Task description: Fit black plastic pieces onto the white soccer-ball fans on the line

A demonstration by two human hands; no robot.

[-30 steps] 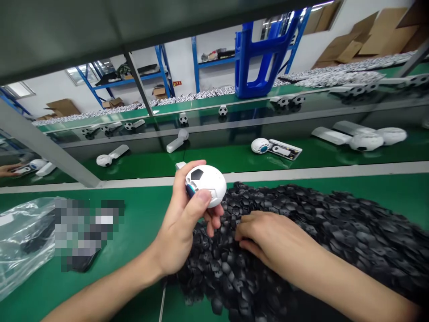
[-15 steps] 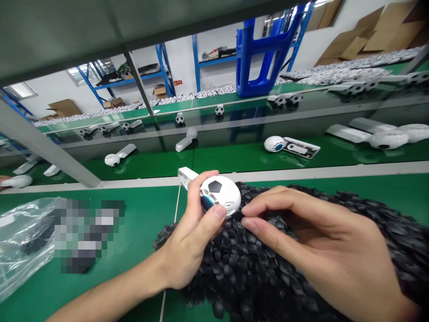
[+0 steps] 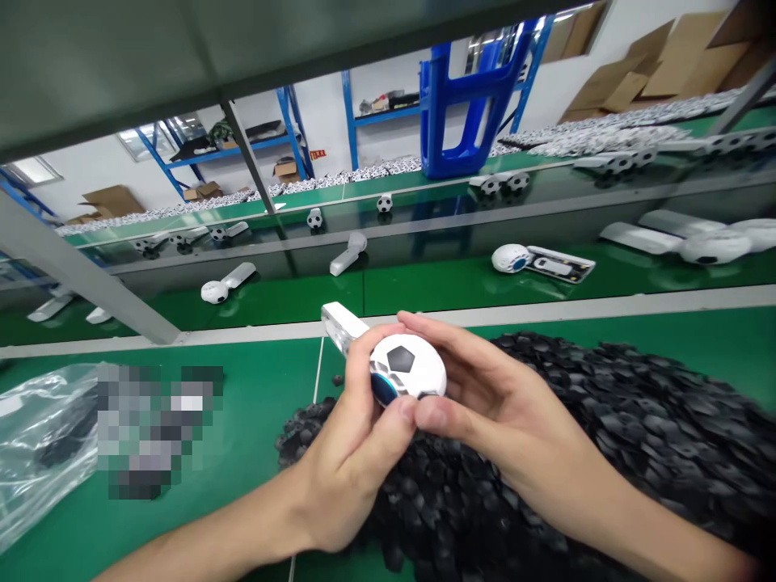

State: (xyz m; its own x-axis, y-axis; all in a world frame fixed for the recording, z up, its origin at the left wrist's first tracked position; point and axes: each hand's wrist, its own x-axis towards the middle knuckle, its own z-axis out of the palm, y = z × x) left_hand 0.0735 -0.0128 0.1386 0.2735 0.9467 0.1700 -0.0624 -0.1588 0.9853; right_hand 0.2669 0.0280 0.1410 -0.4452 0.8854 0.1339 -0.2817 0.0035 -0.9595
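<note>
A white football-patterned handheld fan [image 3: 428, 356] is held up over the bench, its round head toward me and its handle [image 3: 339, 320] pointing up and left. One dark pentagon and a blue-ringed opening show on the head. My left hand [image 3: 357, 428] is closed around its left side, thumb at the lower edge. On the right side, my right hand [image 3: 503, 396] wraps the head, with its thumb pressed at the bottom rim beside the left thumb. Any small piece under the thumbs is hidden. Beneath both hands spreads a pile of small black plastic pieces [image 3: 636, 420].
A clear plastic bag [image 3: 48, 436] lies on the green bench at left. Past a pale rail, several white fans, one an opened fan [image 3: 561, 265], lie on the green conveyor [image 3: 400, 289]. An upturned blue stool [image 3: 464, 121] stands farther back. A grey post [image 3: 85, 267] rises at left.
My right hand has moved left from beside the fan and closed on its head, thumb on the lower rim. The fan has shifted slightly right and down. Conveyor items have slid a little right.
</note>
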